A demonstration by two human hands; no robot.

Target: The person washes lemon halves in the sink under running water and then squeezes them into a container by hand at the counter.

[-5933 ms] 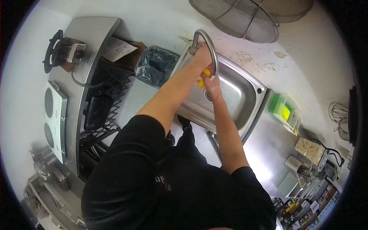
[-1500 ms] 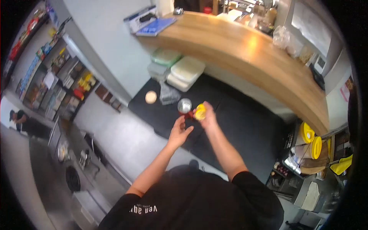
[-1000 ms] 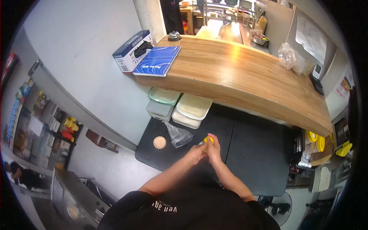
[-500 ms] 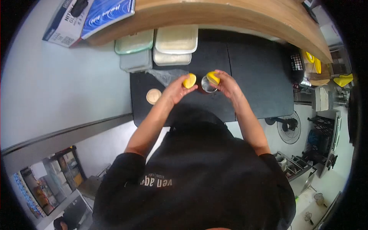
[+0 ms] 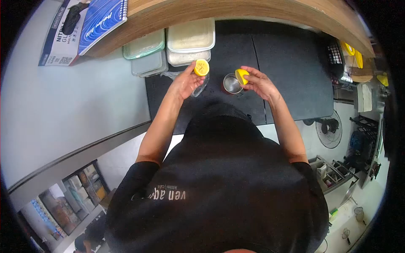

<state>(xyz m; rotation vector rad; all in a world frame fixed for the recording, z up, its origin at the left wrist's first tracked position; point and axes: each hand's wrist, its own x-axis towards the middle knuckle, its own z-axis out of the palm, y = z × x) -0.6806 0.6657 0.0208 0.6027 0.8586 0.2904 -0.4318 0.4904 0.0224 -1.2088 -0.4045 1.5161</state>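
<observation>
Over the black table (image 5: pixel 291 84), my left hand (image 5: pixel 185 83) holds a lemon half (image 5: pixel 201 67) by its edge, its cut face turned up. My right hand (image 5: pixel 260 83) grips another lemon half (image 5: pixel 241 76) at the rim of a metal cup (image 5: pixel 232 84), with that cut face tilted toward the cup. The cup stands upright on the table and looks reddish outside. A clear plastic bag (image 5: pixel 168 75) lies partly behind my left hand.
Lidded containers (image 5: pixel 191 36) are stacked at the table's back left. A wooden counter (image 5: pixel 236 9) overhangs the back edge, bearing a blue notebook (image 5: pixel 102 23) and a glove box (image 5: pixel 63 40). A fan (image 5: pixel 329 128) stands to the right. A person (image 5: pixel 92 234) shows at lower left.
The view has moved from the sink to the black table. In the last half second my hands have moved apart, each with a lemon half, and the left one has turned its cut face upward.
</observation>
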